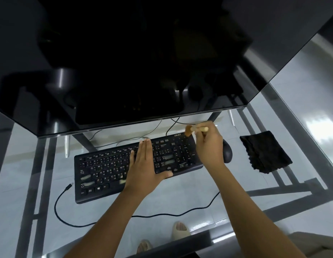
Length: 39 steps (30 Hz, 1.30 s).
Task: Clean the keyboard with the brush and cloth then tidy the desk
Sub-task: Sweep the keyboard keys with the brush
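Two bare forearms reach in from the bottom edge, seen from above thru a glass desk (180,202); sandalled feet show below the glass. Landmark: a black keyboard (109,170), lying at a slight slant on the desk, w/ pale smudges on several keys.

Left hand (145,164) rests flat on the keyboard's middle, fingers straight and together, thumb spread toward the near edge, gripping nothing.

Right hand (208,144) hovers over the keyboard's far right corner, above the number pad, fingers curled round a small brush (197,129) w/ a pale wooden handle. Its orange-brown bristles point down-left at that corner; can't tell if they touch the keys.

Just right of the keyboard, partly hidden by the right wrist, sits a black mouse (228,151). Farther right, well apart from the keyboard, a folded black cloth (265,152) lies flat on the glass.

A thin black cable (57,203) loops across the glass on the keyboard's near side, its plug end lying loose off the left corner. Behind the keyboard looms a large dark monitor (124,62), screen off.
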{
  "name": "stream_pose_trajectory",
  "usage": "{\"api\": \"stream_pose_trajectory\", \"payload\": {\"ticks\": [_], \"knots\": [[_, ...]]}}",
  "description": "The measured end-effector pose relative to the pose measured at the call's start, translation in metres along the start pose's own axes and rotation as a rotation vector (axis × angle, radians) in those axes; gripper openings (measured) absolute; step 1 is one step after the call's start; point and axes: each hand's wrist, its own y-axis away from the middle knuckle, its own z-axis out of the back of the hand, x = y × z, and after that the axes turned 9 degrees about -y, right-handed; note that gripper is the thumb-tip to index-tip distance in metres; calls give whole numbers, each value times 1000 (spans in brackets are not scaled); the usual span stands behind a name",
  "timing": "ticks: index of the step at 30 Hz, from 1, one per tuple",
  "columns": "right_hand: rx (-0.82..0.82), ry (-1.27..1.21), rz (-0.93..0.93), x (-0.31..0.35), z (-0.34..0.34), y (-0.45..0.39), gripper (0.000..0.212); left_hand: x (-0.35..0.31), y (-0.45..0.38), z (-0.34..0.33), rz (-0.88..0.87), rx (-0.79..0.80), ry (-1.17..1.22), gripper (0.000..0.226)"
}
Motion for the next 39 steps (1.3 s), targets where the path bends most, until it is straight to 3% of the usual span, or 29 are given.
{"api": "stream_pose_trajectory", "payload": {"ticks": [1, 3, 5, 7, 9, 12, 14, 16, 18, 20, 22, 24, 26, 28, 30, 32, 35, 39], "knots": [[-14, -40, -34, -5, 4, -2, 5, 0, -1, 0, 13, 10, 36, 123], [109, -77, -136, -7, 6, -5, 6, 1, -1, -2, 19, 13, 47, 125], [191, 38, -135, -11, 8, -4, 7, 2, 0, -4, 0, 10, 8, 128], [45, 80, -70, -10, 13, -6, 3, 2, 0, -6, -6, 20, -14, 129], [16, -22, -96, -10, 19, -10, 4, 1, 0, -6, -4, 23, -22, 128], [245, 3, -172, -9, 17, -8, 12, 1, 0, -5, -1, 25, -34, 128], [158, 129, -82, -10, 18, -8, 9, 1, 0, -5, 4, 28, -41, 128], [42, 84, -43, -9, 25, -12, 4, -1, -2, -5, 8, 31, -51, 127], [134, 9, -107, -6, 27, -15, 7, -1, -2, -4, 0, 33, -76, 126], [266, 114, -105, -9, 26, -14, 12, 2, 1, -5, -3, 36, -97, 125], [176, 194, -21, -15, 30, -12, 9, 2, 4, -6, 0, 43, -95, 123], [114, 112, -40, -18, 39, -13, 7, 1, 4, -7, 8, 51, -97, 123], [224, 87, -109, -22, 44, -11, 9, 1, 3, -7, 9, 54, -109, 124], [301, 200, -65, -28, 48, -8, 11, 2, 1, -7, 18, 49, -105, 124], [191, 219, 32, -32, 51, -7, 10, 1, 2, -7, 16, 66, -113, 124], [170, 113, 2, -29, 55, -10, 9, -1, 2, -9, 25, 66, -105, 124], [369, 187, -23, -26, 50, -12, 10, -2, 2, -8, 37, 68, -94, 124], [202, 51, 39, -20, 44, -20, 7, -5, 1, -7, 43, 62, -76, 124]]}}
